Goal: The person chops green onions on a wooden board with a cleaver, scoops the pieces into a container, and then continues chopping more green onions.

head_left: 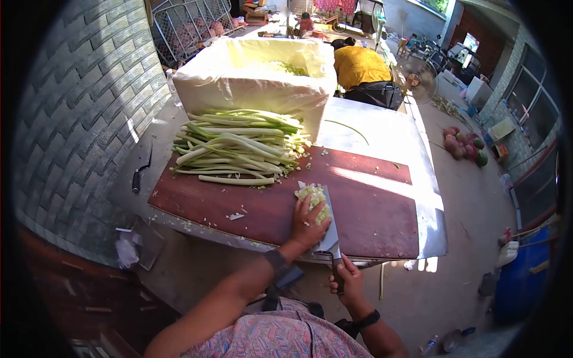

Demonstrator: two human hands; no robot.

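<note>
Right grip (351, 280) clasps the cleaver handle (338, 269), chopped stalks (313, 193) lying beyond it under the spread left grip (308, 227).

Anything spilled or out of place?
Yes, slightly: white scraps lie loose on the board, apart from the chopped pile under the left hand, and a green strand lies on the table, away from the stalks.

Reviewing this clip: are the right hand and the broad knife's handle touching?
Touching. The head view shows the right hand wrapped around the broad knife's handle, with no gap between them.
</note>
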